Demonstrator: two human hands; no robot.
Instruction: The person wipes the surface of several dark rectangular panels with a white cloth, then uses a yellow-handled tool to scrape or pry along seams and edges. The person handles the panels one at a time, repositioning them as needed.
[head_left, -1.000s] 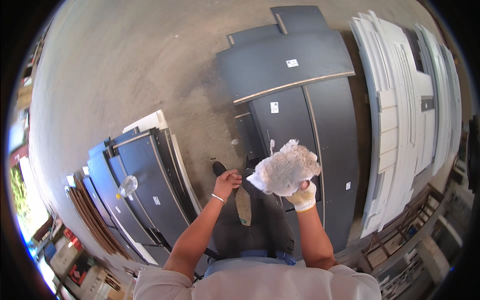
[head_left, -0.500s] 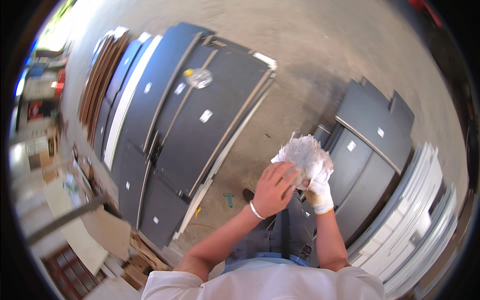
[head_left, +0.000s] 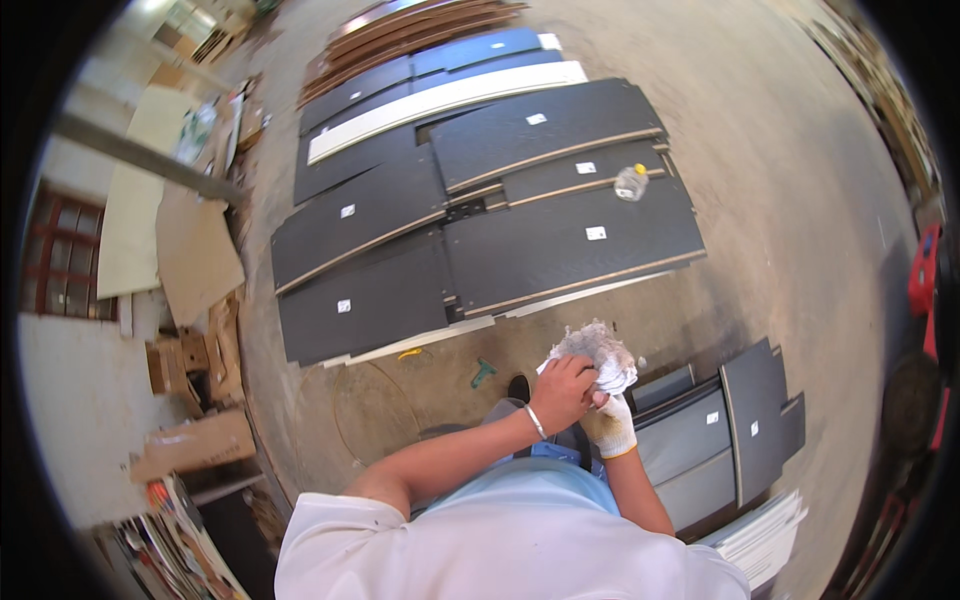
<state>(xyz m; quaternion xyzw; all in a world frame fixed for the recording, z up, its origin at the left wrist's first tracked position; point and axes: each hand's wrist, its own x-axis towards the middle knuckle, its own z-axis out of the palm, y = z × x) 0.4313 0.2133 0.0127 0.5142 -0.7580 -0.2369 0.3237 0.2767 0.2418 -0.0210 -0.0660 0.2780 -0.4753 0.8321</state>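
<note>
Holding a crumpled white rag [head_left: 597,352] with both hands, just in front of the body at about 5 o'clock in the head view. The bare left hand [head_left: 563,392] has its fingers curled shut over the rag's near side, and the right hand [head_left: 610,425], in a white work glove, grips it from underneath. Up at 12 o'clock, dark panels [head_left: 480,215] lie flat on the concrete floor [head_left: 780,180], with a clear plastic bottle [head_left: 631,182] sitting on one. More grey panels [head_left: 715,430] are stacked at 4 o'clock.
</note>
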